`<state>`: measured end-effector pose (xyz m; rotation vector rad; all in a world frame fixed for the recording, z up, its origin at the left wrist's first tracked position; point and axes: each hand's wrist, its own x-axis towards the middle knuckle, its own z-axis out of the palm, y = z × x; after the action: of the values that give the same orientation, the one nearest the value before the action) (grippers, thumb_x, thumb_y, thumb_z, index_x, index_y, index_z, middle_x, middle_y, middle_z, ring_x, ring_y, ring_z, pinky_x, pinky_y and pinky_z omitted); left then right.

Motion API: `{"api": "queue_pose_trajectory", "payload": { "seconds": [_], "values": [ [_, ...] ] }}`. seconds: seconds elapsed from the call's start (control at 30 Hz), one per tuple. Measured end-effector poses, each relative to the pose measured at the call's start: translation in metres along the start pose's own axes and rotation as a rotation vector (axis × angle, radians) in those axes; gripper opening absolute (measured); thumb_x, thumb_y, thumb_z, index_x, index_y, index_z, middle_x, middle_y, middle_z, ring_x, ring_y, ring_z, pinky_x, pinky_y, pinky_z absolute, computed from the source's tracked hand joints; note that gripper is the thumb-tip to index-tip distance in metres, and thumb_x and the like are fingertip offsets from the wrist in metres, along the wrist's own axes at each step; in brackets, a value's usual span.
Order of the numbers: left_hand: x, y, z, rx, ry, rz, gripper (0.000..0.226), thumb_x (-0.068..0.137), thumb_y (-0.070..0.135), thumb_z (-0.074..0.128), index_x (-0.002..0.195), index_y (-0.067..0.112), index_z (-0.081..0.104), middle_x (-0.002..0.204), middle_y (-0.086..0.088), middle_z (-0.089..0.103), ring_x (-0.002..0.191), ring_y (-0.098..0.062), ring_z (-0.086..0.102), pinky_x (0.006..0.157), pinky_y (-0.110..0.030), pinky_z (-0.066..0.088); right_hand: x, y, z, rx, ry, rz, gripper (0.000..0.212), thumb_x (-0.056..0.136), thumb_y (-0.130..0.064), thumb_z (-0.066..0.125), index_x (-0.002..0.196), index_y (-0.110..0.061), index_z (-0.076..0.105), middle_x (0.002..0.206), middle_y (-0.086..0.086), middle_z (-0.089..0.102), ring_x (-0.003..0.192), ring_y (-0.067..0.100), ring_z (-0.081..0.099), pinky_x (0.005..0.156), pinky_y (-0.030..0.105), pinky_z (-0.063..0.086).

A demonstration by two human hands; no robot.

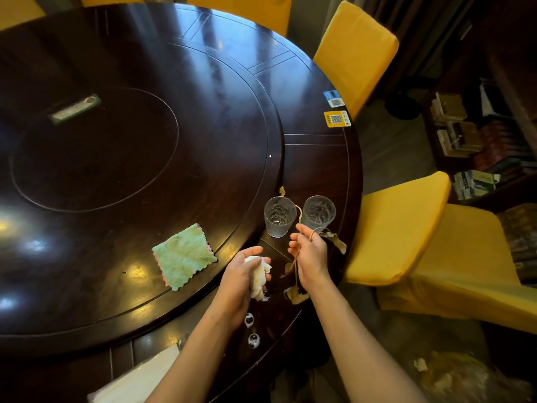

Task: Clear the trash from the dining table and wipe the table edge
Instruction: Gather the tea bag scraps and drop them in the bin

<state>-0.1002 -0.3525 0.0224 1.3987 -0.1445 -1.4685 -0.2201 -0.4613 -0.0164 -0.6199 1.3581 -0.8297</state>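
My left hand [244,271] is closed around a crumpled white tissue [259,273] above the dark round dining table [316,158] near its front edge. To its right, my right hand [309,254] grips a tan string [299,216] and dry brown leaf scraps [334,239] beside two glasses. More brown scraps [296,296] lie on the table edge under that hand. A green cloth [184,254] lies flat on the turntable, left of my left hand. Small foamy droplets [253,340] dot the table edge below my left wrist.
Two empty clear glasses [278,215] [319,212] stand just beyond my hands. Yellow-covered chairs [392,228] [354,53] ring the table on the right. QR stickers [336,119] sit on the rim. A white sheet [139,379] lies at the near edge. A trash bag [453,373] sits on the floor.
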Motion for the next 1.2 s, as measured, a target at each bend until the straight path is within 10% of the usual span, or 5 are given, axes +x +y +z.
{"api": "queue_pose_trajectory", "payload": {
  "seconds": [0.23, 0.5, 0.7, 1.03, 1.2],
  "values": [
    [-0.002, -0.002, 0.001, 0.003, -0.024, 0.008, 0.025, 0.098, 0.010, 0.053, 0.120, 0.015, 0.064, 0.095, -0.008, 0.074, 0.071, -0.019, 0.067, 0.059, -0.031, 0.052, -0.019, -0.016, -0.011, 0.038, -0.018, -0.021, 0.049, 0.107, -0.052, 0.032, 0.113, -0.020, 0.069, 0.054, -0.007, 0.032, 0.041, 0.003, 0.023, 0.035, 0.019, 0.020],
    [-0.009, -0.002, 0.012, -0.007, -0.061, 0.028, 0.025, 0.097, 0.009, 0.054, 0.119, 0.012, 0.063, 0.092, -0.008, 0.075, 0.068, -0.019, 0.066, 0.059, -0.032, 0.051, -0.043, -0.032, -0.024, 0.225, -0.102, -0.060, 0.023, 0.108, -0.012, 0.043, 0.114, -0.009, 0.064, 0.069, -0.003, 0.055, 0.046, 0.003, 0.041, 0.038, 0.017, 0.031],
    [-0.018, 0.001, 0.024, -0.022, -0.079, 0.049, 0.023, 0.098, 0.007, 0.052, 0.118, 0.012, 0.063, 0.095, -0.011, 0.072, 0.068, -0.020, 0.066, 0.060, -0.034, 0.051, -0.068, -0.042, -0.035, 0.052, -0.101, -0.163, 0.035, 0.109, -0.038, 0.039, 0.112, -0.016, 0.066, 0.055, -0.010, 0.036, 0.042, 0.002, 0.026, 0.036, 0.018, 0.023],
    [-0.051, -0.005, 0.070, 0.017, -0.157, 0.082, 0.028, 0.094, 0.013, 0.058, 0.121, 0.016, 0.063, 0.107, -0.014, 0.071, 0.073, -0.020, 0.067, 0.047, -0.028, 0.049, -0.114, -0.064, -0.075, 0.092, -0.115, -0.180, 0.025, 0.109, -0.037, 0.040, 0.115, -0.031, 0.064, 0.055, -0.006, 0.031, 0.040, 0.003, 0.024, 0.036, 0.020, 0.020],
    [-0.079, -0.025, 0.099, 0.045, -0.193, 0.107, 0.030, 0.095, 0.014, 0.058, 0.125, 0.015, 0.060, 0.109, -0.015, 0.070, 0.074, -0.018, 0.070, 0.053, -0.029, 0.053, -0.140, -0.065, -0.114, 0.038, -0.149, -0.214, 0.021, 0.109, -0.020, 0.043, 0.107, -0.012, 0.062, 0.066, -0.002, 0.045, 0.042, 0.003, 0.031, 0.036, 0.017, 0.023]
  ]
}}
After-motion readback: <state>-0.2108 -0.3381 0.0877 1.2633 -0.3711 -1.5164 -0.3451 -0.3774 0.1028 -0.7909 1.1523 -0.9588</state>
